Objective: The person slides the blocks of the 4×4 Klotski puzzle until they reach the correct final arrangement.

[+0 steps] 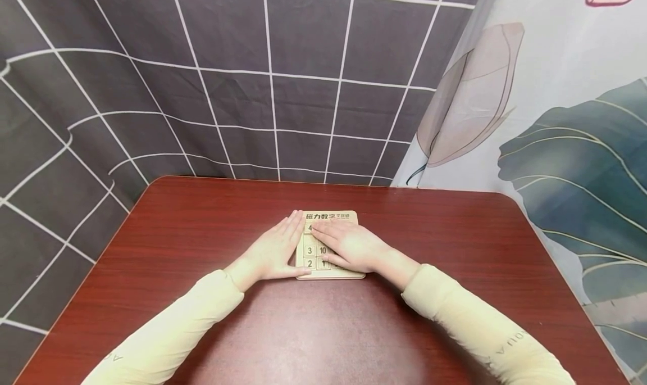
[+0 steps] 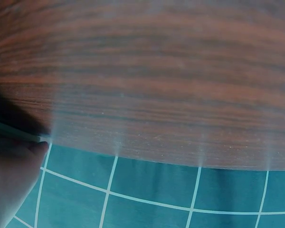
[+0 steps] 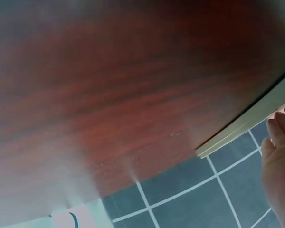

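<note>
A pale number sliding puzzle (image 1: 331, 275) lies on the table, dark Chinese characters across its top. Number tiles 4, 3, 10, 2 and 1 show in the head view; others are covered. Along the puzzle's left edge rests my left hand (image 1: 272, 254), fingers straight, thumb over the lower left corner. My right hand (image 1: 358, 245) lies across the tiles from the right, its extended fingers touching the upper ones. In the right wrist view, the puzzle's side edge (image 3: 244, 122) appears beside part of that hand (image 3: 281, 166). The left wrist view catches only part of the left hand (image 2: 12, 178).
The reddish-brown wooden table (image 1: 202, 222) extends around the puzzle on all sides. Behind it hangs a dark cloth with a white grid (image 1: 303, 101). A pale curtain with large leaf prints (image 1: 571, 149) hangs on the right.
</note>
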`<state>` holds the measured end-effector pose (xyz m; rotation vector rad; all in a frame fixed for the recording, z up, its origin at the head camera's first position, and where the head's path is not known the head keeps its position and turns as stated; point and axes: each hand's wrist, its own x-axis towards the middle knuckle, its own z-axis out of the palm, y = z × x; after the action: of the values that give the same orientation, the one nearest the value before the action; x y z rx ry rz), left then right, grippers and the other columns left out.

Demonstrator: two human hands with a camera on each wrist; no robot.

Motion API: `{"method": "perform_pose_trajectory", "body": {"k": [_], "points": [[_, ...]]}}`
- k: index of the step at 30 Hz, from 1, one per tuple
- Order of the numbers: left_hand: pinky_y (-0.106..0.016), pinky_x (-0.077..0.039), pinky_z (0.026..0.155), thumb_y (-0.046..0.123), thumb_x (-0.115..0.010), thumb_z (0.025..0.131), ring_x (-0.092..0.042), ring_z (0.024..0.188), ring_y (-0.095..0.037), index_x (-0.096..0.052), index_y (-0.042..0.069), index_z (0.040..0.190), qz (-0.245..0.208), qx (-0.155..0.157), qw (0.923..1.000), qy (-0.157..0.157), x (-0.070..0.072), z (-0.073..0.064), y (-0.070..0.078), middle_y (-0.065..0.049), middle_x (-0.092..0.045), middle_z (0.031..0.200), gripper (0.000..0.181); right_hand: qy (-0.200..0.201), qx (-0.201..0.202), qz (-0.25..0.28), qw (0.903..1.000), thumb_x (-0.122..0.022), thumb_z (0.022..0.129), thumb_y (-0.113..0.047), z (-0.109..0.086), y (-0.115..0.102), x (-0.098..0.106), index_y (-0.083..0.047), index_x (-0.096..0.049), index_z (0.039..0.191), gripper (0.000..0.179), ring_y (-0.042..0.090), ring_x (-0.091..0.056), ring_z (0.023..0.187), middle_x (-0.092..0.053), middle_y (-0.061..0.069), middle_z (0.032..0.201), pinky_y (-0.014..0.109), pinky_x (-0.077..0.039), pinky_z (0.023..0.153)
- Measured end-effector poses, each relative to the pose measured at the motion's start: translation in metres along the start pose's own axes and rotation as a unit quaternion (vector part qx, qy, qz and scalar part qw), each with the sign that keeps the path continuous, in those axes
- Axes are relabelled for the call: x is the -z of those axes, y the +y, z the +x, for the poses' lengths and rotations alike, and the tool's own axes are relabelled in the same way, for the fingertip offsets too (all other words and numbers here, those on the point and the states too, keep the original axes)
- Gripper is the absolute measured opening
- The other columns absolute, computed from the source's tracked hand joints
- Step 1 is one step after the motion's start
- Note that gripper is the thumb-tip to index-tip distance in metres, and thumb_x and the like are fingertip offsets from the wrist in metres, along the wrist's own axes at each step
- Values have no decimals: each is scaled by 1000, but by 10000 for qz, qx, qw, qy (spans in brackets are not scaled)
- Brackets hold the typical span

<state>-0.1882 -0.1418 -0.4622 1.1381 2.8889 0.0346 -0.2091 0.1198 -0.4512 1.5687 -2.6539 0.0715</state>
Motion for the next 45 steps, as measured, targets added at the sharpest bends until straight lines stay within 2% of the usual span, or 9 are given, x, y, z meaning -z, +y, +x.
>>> {"method": "perform_pose_trajectory", "body": {"k": [5,12,21,28,34,37,42,45], "points": [[-48,-27,135,74,-58,94,-22,163,-42,-24,-14,162,9,12,10000,-4,-1,0,0,-32,-22,172,117,176,344,89,9992,-58,108,-38,-12,-9,0,-6,-51,157,60,25,-51,151,-53,10,162,45,-41,128],[-47,-29,134,72,-60,94,-25,163,-43,-25,-16,161,38,-27,9999,147,-1,-1,0,-33,-23,171,116,367,753,-79,9965,-61,106,-41,-26,-20,-1,-4,-53,155,62,26,-54,149,-54,11,162,43,-45,125],[-47,-29,134,71,-61,94,-24,163,-43,-25,-16,161,-29,-5,9999,153,-2,0,1,-33,-23,171,115,246,612,-180,9977,-60,107,-42,-23,-23,-1,-6,-53,155,61,24,-54,149,-55,9,161,41,-45,125],[-47,-28,134,70,-61,94,-24,163,-43,-25,-16,161,-22,-15,9999,136,0,-1,1,-34,-23,171,115,-33,231,-79,9997,-56,108,-42,-13,-17,1,-6,-50,158,62,24,-50,152,-52,9,164,42,-40,128],[-47,-27,135,70,-60,95,-23,163,-43,-24,-16,161,-40,13,10000,86,-1,0,1,-34,-22,172,115,-29,66,-138,9999,-56,108,-42,-9,-15,0,-6,-52,157,60,24,-51,152,-52,9,163,41,-40,128],[-47,-27,135,70,-60,95,-22,163,-43,-23,-16,161,-60,11,10000,71,-1,1,1,-33,-21,172,114,96,204,-100,9997,-57,108,-41,-12,-18,0,-6,-53,156,60,25,-51,151,-53,10,163,43,-42,127],[-48,-27,135,71,-60,95,-22,163,-43,-23,-16,162,-72,10,9999,70,-1,0,1,-34,-21,172,115,393,716,-9,9967,-62,106,-40,-21,-25,0,-4,-53,155,62,25,-52,150,-55,10,160,43,-43,126],[-47,-27,135,72,-60,94,-22,163,-43,-23,-16,162,-53,18,10000,79,-2,0,1,-34,-20,172,116,428,948,-36,9946,-61,106,-41,-28,-31,0,-4,-53,155,62,25,-53,149,-56,10,160,42,-44,126]]}}
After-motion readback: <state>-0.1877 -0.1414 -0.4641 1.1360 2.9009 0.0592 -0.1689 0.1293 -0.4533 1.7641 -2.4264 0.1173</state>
